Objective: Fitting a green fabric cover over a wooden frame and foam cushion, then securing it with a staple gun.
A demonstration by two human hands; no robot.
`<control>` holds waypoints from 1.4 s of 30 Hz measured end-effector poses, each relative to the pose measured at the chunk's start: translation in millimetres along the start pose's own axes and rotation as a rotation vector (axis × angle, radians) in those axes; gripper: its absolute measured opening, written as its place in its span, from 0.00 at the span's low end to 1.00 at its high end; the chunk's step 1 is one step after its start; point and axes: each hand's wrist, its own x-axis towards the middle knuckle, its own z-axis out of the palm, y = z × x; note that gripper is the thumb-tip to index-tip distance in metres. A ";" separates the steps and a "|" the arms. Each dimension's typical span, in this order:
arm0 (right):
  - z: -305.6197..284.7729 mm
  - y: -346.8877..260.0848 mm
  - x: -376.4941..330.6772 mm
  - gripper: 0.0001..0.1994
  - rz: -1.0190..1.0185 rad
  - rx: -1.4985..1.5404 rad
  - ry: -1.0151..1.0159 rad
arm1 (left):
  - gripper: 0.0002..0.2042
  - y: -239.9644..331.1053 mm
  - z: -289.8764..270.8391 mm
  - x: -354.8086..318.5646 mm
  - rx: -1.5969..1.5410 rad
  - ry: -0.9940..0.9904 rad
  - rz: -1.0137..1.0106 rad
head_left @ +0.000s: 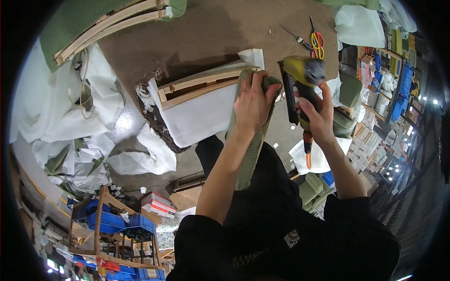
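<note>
My left hand [251,107] is closed around the upper end of a long, narrow piece covered in green ribbed fabric [248,161], which slants down in front of my body. In my right hand [319,119] is a yellow and black air staple gun [298,68], somewhat blurred, with an orange hose [308,157] at its lower end. The staple gun is just right of the green piece, with a small gap between them. Left of my left hand, a wooden frame with white padding [197,119] lies at the table's near edge.
Scissors with red and yellow handles [317,45] and a thin pointed tool [300,40] lie on the brown table [215,28]. A green-covered wooden frame [89,35] rests at far left. White sheeting [56,107] hangs at left, above a rack with blue bins [110,220].
</note>
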 end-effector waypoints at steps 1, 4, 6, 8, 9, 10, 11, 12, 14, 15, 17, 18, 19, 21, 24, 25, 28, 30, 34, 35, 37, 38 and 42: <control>-16.0 -9.1 0.3 0.07 0.106 -0.090 -0.117 | 0.20 2.0 3.0 -0.4 -0.009 0.013 0.021; -33.4 -21.4 -6.7 0.08 0.205 -0.334 -0.238 | 0.22 5.2 10.2 -1.4 -0.028 0.014 0.019; -38.8 -24.8 -17.8 0.08 0.256 -0.422 -0.249 | 0.24 4.4 14.5 -2.9 -0.033 0.005 -0.005; -27.4 -27.5 -27.5 0.17 0.244 -0.441 -0.213 | 0.27 1.7 19.4 -5.0 -0.041 0.051 0.087; -32.4 -16.9 -27.4 0.18 0.184 -0.527 -0.225 | 0.27 3.5 22.1 -4.8 -0.046 0.047 0.089; -34.7 -8.8 -27.1 0.18 0.123 -0.613 -0.238 | 0.28 5.1 24.5 -4.4 -0.034 0.029 0.051; -40.2 -7.8 -29.7 0.18 0.124 -0.616 -0.232 | 0.28 6.5 26.6 -3.9 -0.021 0.012 0.013; -37.9 -13.6 -32.7 0.19 0.153 -0.690 -0.226 | 0.28 7.1 27.2 -4.2 -0.019 0.013 0.010; -37.8 -14.8 -35.7 0.19 0.184 -0.763 -0.224 | 0.29 8.2 27.7 -4.2 -0.001 0.053 0.006; -40.5 -13.5 -37.3 0.19 0.176 -0.787 -0.232 | 0.29 10.6 27.7 -4.4 -0.003 0.051 0.004; -43.3 -10.5 -40.5 0.19 0.170 -0.811 -0.242 | 0.29 15.4 26.9 -4.9 -0.013 0.036 -0.006; -43.7 -7.3 -41.3 0.19 0.175 -0.789 -0.230 | 0.29 14.7 28.1 -5.2 -0.012 0.037 -0.006; -44.1 -4.7 -41.7 0.20 0.180 -0.766 -0.219 | 0.29 14.0 29.2 -5.6 -0.018 0.033 -0.008; -45.9 -2.3 -39.6 0.20 0.155 -0.761 -0.232 | 0.30 12.0 29.5 -6.7 -0.024 0.028 -0.010; -46.2 2.8 -41.1 0.19 0.153 -0.698 -0.232 | 0.30 8.0 26.6 -8.1 -0.007 0.048 0.040; -45.9 4.2 -41.5 0.19 0.173 -0.638 -0.220 | 0.30 7.2 25.6 -8.7 0.005 0.045 0.052; -43.7 -4.0 -48.0 0.16 0.262 -0.362 -0.140 | 0.31 8.2 23.9 -12.3 -0.023 0.040 0.069; -51.4 10.0 -55.6 0.10 0.264 -0.264 -0.017 | 0.32 9.5 23.1 -17.0 -0.060 0.038 0.068; -42.5 38.0 -58.4 0.19 0.257 -0.076 0.137 | 0.35 -1.8 32.4 -41.3 -0.066 0.005 0.104; -40.8 47.4 -58.6 0.24 0.256 0.044 0.079 | 0.37 -9.8 40.0 -51.8 -0.161 -0.038 0.095; -26.8 54.0 -57.4 0.24 0.215 0.116 0.061 | 0.36 -25.7 40.3 -73.4 -0.187 -0.075 0.071; -24.5 60.6 -54.9 0.24 0.218 0.107 0.066 | 0.36 -32.2 39.7 -83.1 -0.213 -0.108 0.050; -13.2 76.1 -51.1 0.13 0.039 -0.348 0.113 | 0.35 -33.6 44.0 -96.4 -0.219 -0.117 0.013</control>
